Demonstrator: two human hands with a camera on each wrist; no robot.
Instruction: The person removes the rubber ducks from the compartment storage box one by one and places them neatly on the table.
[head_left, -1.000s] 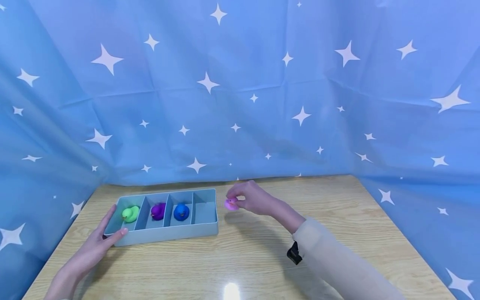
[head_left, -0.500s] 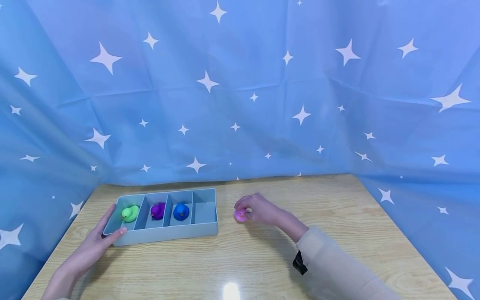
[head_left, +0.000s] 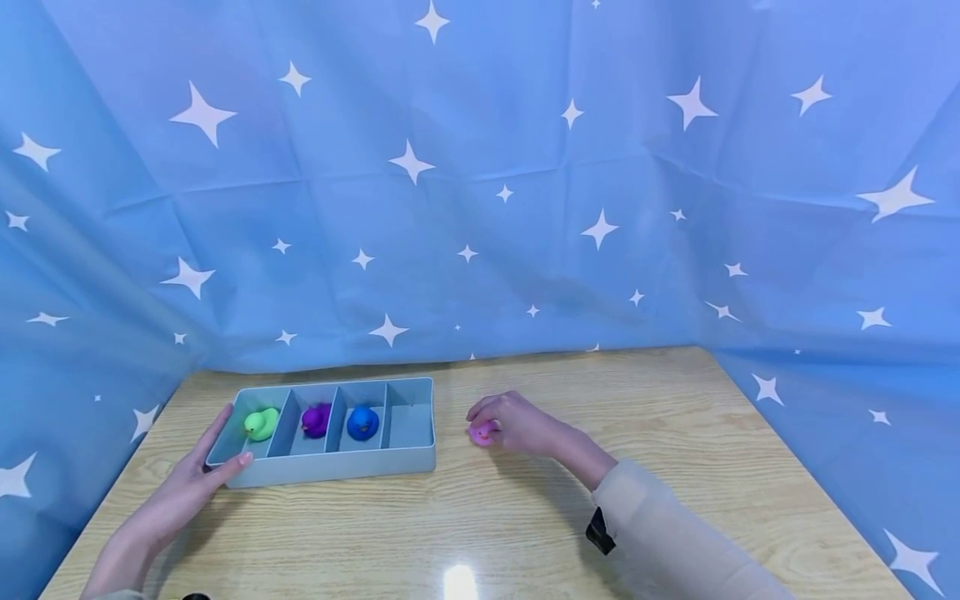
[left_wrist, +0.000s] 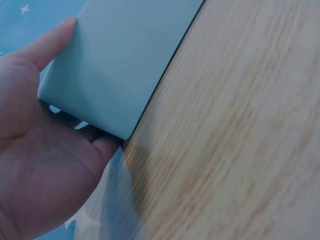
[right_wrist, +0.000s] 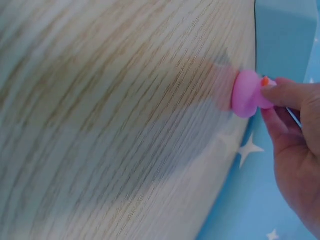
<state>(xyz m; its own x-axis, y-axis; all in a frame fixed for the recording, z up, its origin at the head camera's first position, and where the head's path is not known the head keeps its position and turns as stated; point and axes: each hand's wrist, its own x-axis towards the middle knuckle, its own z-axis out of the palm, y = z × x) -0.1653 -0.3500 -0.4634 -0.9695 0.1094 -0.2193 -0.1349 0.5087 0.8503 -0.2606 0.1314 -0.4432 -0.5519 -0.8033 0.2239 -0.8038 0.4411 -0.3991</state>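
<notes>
A pink rubber duck (head_left: 482, 432) is pinched at its head between the thumb and fingers of my right hand (head_left: 521, 423), to the right of the tray. In the right wrist view the base of the duck (right_wrist: 245, 94) is right at the tabletop. My left hand (head_left: 180, 487) grips the left end of a blue-grey divided tray (head_left: 337, 471), thumb on the front wall and fingers round the end. Three compartments hold one duck each: a green duck (head_left: 261, 425), a purple duck (head_left: 316, 421) and a blue duck (head_left: 363, 423). The rightmost compartment (head_left: 410, 425) holds nothing.
The wooden table (head_left: 360, 542) runs back to a blue curtain (head_left: 480, 167) with white stars, which also hangs at both sides. A small black object (head_left: 197, 597) shows at the bottom edge. A black strap piece (head_left: 599, 533) hangs below the right sleeve.
My right hand has moved the pink duck a little right, nearer the front and down to the tabletop. Over the last half second it has hardly shifted. The left hand keeps its grip.
</notes>
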